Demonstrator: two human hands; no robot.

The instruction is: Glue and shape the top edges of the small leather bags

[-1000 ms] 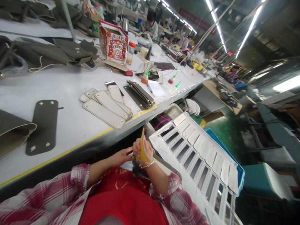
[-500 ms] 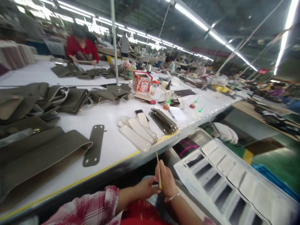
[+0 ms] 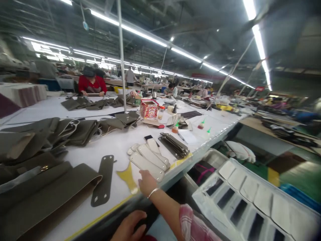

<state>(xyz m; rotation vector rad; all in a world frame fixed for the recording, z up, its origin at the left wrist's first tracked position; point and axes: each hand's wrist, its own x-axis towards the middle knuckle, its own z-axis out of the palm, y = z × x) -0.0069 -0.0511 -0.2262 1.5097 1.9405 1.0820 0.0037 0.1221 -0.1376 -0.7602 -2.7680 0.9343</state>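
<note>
My right hand reaches over the table's front edge, a silver bangle at its wrist. Its fingers are apart, beside the near corner of the beige strap-like pieces, which carry metal studs at their ends. Left of those fingertips a yellow flat piece with a notched end lies on the white tabletop. Low in the view, my left hand is off the table, holding nothing visible, with thumb and fingers spread. Farther left lies a dark olive strip with studs at both ends.
Olive fabric pieces cover the left side. A stack of dark strips lies beyond the beige ones, near green-tipped bottles and a patterned box. At right stands a white tray of pieces. A person in red works across.
The thin yellowish piece between both hands is now flat on the table. My right hand has moved up and left onto the table; my left hand has dropped lower. The view has tilted upward.
</note>
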